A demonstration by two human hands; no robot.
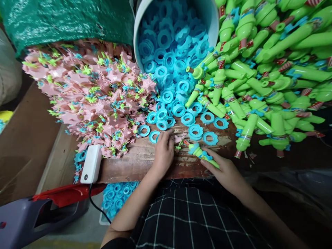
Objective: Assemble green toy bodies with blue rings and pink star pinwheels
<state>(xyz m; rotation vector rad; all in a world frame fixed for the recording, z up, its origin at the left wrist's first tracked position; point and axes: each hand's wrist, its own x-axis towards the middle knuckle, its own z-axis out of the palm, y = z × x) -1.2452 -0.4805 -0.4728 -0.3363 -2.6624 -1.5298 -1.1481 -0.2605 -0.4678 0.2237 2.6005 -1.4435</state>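
My right hand (pixel 224 171) is closed around a green plastic toy tube (pixel 198 152), with fingers and thumb on its lower end. Blue parts sit along the tube, and its red-and-white tip points up and left toward my other hand. My left hand (pixel 164 150) is over the table with its fingers curled together, at a small pink plastic piece (pixel 179 138) with a bit of green below it. The fingers partly hide how that piece is gripped. Loose blue scalloped rings (pixel 195 132) lie just beyond both hands.
A white bucket (pixel 137 38) on its side spills blue rings. Left is a heap of pink star-shaped pieces (pixel 102 107) beneath a green sack (pixel 70 22); right, a pile of green toy tubes (pixel 259 83). A white power bank (pixel 91 164) with a cable sits at the table edge (pixel 140 174).
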